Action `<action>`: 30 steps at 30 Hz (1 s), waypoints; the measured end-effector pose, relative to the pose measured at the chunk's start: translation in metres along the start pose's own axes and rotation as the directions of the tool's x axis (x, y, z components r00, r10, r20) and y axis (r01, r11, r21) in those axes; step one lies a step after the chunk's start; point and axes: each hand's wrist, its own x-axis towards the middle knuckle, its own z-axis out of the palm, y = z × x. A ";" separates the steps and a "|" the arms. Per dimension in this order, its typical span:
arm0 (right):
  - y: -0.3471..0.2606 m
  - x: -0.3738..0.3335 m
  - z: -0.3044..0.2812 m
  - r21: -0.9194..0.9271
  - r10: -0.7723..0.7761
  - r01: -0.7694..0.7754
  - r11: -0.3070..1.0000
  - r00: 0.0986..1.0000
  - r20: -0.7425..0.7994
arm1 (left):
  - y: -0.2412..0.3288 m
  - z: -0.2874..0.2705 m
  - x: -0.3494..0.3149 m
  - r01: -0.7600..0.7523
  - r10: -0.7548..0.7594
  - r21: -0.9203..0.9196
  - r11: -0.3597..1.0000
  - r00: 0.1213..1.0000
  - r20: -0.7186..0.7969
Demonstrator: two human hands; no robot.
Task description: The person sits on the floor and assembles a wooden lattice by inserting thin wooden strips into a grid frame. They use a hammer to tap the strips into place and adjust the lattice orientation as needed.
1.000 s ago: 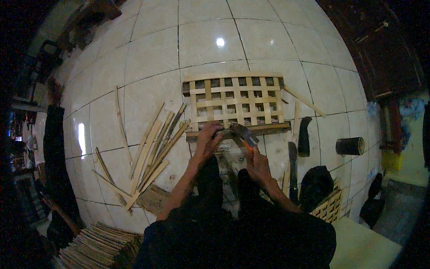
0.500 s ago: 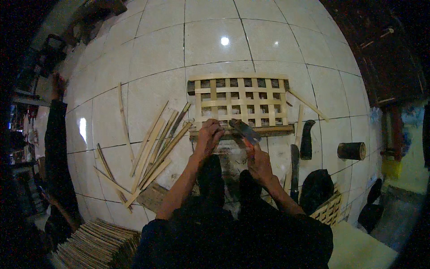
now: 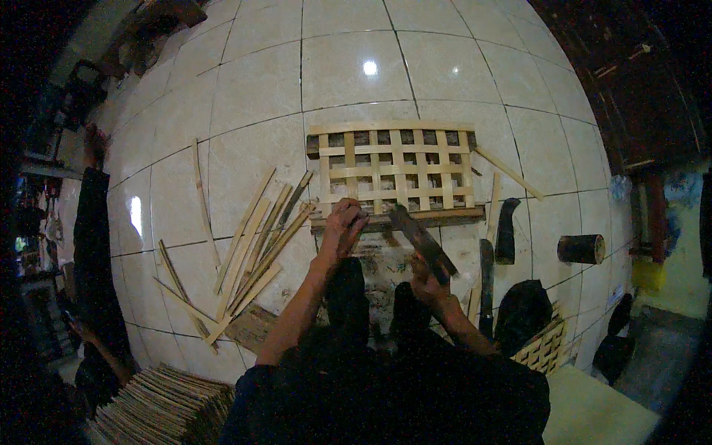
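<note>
A lattice of pale woven bamboo strips lies across two dark wooden bars, the nearer bar running along its front edge. My left hand is closed at that edge, fingertips pinched together; what they hold, if anything, is too small to make out. In my right hand, closed and lower to the right, is a long, dark, broad tool, smeared by motion. Its upper end is close to the front bar, and a bit of orange shows near the grip.
Loose bamboo strips lie fanned out on the left. To the right are a long knife, a dark curved sheath-like piece and a short cylinder. Stacked slats fill the lower left. Another person's sleeve shows far left.
My right hand has moved down and slightly right, and the tool has swung to a steeper slant. My left hand stays at the lattice's front edge.
</note>
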 end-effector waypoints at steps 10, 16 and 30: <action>-0.006 -0.024 -0.016 0.063 0.256 -0.252 0.966 0.964 -0.070 | -0.007 0.001 0.000 0.223 -0.201 -0.148 0.963 0.968 0.151; 0.020 -0.111 -0.051 -0.214 0.451 -0.467 0.858 0.884 -0.121 | -0.013 0.022 -0.003 -0.020 -0.017 0.285 0.958 0.992 0.128; 0.076 -0.231 -0.069 -0.520 0.536 -0.697 0.493 0.715 -0.449 | 0.040 0.069 0.027 -0.330 0.157 0.547 0.769 0.928 0.338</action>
